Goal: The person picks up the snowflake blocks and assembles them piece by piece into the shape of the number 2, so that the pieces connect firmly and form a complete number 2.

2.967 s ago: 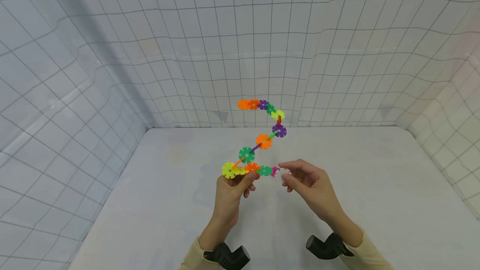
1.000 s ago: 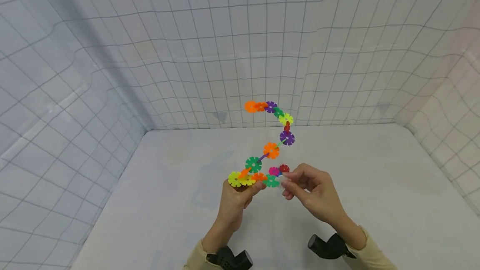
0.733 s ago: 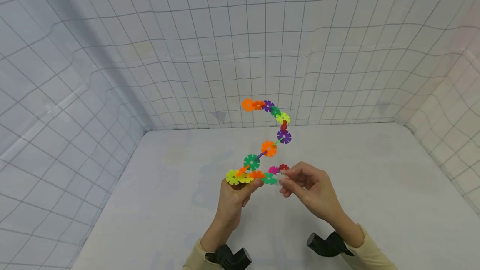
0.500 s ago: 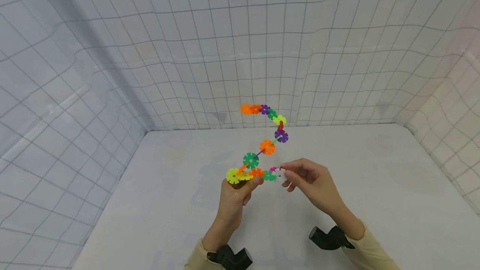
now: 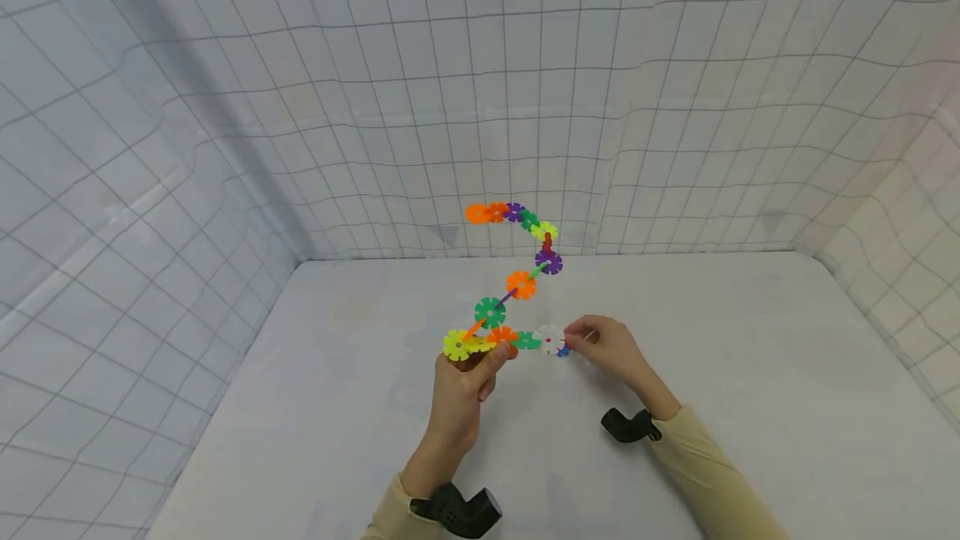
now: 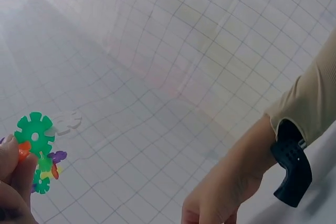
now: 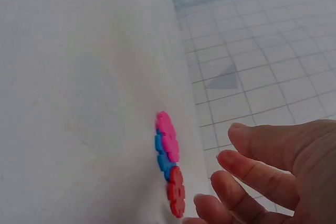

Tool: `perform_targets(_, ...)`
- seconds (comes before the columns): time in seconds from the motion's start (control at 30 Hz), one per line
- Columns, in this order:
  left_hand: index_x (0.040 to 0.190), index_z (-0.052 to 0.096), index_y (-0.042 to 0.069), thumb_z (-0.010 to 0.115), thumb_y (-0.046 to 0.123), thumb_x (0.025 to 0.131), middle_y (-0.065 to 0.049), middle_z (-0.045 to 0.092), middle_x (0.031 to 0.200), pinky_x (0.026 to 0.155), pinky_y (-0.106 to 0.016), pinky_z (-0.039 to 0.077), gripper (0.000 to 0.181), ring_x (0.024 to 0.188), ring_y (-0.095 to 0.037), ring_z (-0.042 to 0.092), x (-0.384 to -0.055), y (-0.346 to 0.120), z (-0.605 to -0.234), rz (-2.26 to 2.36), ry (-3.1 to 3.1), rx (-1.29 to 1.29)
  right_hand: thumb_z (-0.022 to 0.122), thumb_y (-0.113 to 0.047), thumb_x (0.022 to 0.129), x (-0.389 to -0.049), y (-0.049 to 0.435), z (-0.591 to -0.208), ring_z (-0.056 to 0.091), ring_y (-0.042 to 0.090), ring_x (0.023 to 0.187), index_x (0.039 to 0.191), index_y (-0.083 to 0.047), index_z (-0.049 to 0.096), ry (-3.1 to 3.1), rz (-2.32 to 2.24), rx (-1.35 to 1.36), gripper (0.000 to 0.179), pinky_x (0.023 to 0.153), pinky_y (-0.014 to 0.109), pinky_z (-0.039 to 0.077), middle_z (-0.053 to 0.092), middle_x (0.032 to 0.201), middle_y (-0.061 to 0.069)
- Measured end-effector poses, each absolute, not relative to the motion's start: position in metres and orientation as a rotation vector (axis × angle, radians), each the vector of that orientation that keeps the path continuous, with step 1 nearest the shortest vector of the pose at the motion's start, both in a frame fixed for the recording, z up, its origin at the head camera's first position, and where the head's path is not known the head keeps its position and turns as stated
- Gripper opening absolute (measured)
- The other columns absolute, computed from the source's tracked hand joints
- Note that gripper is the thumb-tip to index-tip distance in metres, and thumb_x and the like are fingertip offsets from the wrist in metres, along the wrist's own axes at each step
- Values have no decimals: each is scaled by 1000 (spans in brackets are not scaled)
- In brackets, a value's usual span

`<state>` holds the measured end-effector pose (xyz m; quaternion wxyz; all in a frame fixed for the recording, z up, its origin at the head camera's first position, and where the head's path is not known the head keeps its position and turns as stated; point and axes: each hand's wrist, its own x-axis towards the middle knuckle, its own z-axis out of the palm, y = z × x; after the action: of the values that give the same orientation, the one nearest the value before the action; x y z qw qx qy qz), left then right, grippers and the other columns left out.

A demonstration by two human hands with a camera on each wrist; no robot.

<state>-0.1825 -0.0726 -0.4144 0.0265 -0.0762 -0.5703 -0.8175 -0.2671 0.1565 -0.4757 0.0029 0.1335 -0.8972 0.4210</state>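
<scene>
A chain of slotted plastic snowflake discs is held in my left hand, its thumb and fingers pinching an orange disc near the chain's lower end. Past that come a green disc and a white disc, which sits at the end with no hand on it. The chain's far end is an orange disc. My right hand has thumb and fingers apart, nothing between them, close to a red disc. A blue disc and a pink disc adjoin the red one on the table.
The white table runs back to white grid-lined sheeting, which also rises on both sides. Black wrist cameras sit on both forearms. The chain reaches away over the table in a zigzag.
My right hand has let go of the white disc and moved forward to the loose discs. The white disc stays at the chain's end. The chain has shifted slightly left in my left hand.
</scene>
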Motion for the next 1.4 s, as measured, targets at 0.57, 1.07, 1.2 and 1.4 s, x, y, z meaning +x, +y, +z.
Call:
perform_targets(0.57,95,65,4,67,10,89,-9,69,82,43,-18,23,9,44,-8,30,-183,-73,-412,-2521,-1766,-284,75,-10,81,-260,138,-494,46,16,69,80,-6,71,-2777,934,502,6,61,29,40,52,77,1)
perform_targets(1.07,94,65,3,66,10,89,-11,69,83,43,-19,24,8,43,-9,30,-181,-76,-408,-2504,-1777,-280,67,-4,88,-193,157,-389,64,30,65,104,1,47,-2303,2106,708,26,57,33,54,68,84,17)
perform_targets(1.2,92,66,7,63,6,90,-11,69,83,43,-19,24,3,44,-9,30,-181,-76,-408,-2507,-1783,-275,66,1,87,-181,157,-383,65,27,63,99,-1,53,-2258,2019,769,18,54,35,54,68,85,14)
perform_targets(1.4,88,67,12,62,3,90,-4,70,80,43,-19,24,11,43,-9,30,-180,-76,-407,-2515,-1791,-276,66,9,84,-170,154,-383,69,19,68,100,-7,66,-2194,1775,853,23,57,35,55,70,90,8)
